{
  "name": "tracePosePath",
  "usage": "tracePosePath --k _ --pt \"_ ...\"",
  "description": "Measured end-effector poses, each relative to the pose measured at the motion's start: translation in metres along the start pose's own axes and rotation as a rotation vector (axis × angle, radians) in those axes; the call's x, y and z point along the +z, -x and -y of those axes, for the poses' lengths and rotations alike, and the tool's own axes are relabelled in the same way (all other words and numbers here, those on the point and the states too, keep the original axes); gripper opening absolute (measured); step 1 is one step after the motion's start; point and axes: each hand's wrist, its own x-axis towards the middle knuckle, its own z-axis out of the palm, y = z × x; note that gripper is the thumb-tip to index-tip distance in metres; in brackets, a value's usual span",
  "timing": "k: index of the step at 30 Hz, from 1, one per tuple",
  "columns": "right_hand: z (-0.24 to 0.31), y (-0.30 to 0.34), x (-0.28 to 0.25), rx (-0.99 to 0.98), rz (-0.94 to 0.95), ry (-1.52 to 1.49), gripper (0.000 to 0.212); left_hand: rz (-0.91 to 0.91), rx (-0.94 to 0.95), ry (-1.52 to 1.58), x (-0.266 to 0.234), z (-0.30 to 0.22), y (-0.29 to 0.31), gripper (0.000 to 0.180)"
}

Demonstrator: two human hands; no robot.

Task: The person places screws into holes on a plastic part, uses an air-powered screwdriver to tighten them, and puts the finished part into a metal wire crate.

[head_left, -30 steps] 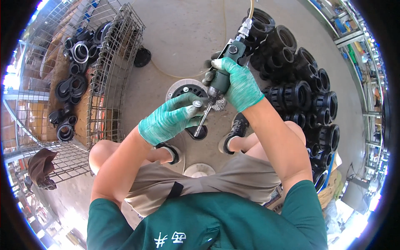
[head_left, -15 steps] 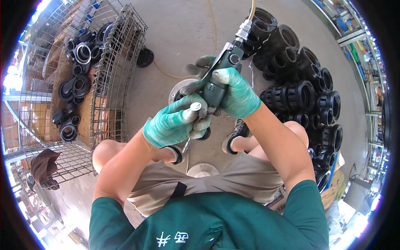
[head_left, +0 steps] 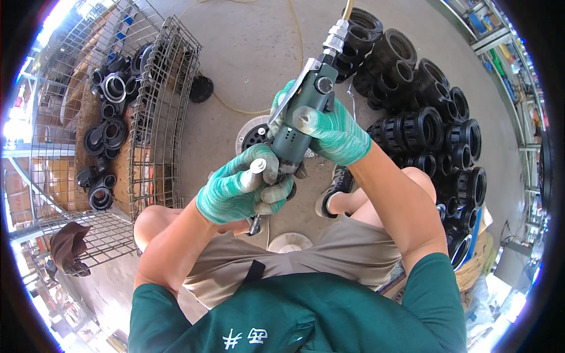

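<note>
Down-left has shifted the dark-green cylindrical tool, gripped in my green-gloved right hand. My left hand closes at its front end, likely steadying it, while pinching a silver round-headed fastener.

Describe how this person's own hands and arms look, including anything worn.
The left hand and right hand wear matching knit gloves, streaked green and white, with greyish fingertips. The forearms are bare between the gloves and short, dark green sleeves.
</note>
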Motion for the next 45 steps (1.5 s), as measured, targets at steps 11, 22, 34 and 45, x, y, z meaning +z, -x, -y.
tracePosePath --k 11,22,34,45 --pt "0.006 -0.006 0.007 0.047 0.070 -0.074 0.048 0.081 -0.034 0.085 0.000 -0.005 0.002 0.046" --pt "0.016 -0.003 0.044 0.050 -0.480 0.459 0.024 -0.093 0.186 -1.282 -0.007 -0.011 -0.014 0.024" --pt "0.000 0.001 0.008 0.104 -0.095 0.014 0.033 -0.043 -0.132 -0.459 0.008 -0.009 0.002 0.029" --pt "0.012 -0.009 0.019 -0.031 -0.250 0.031 0.035 -0.184 0.037 -0.648 0.005 -0.012 -0.005 0.032"
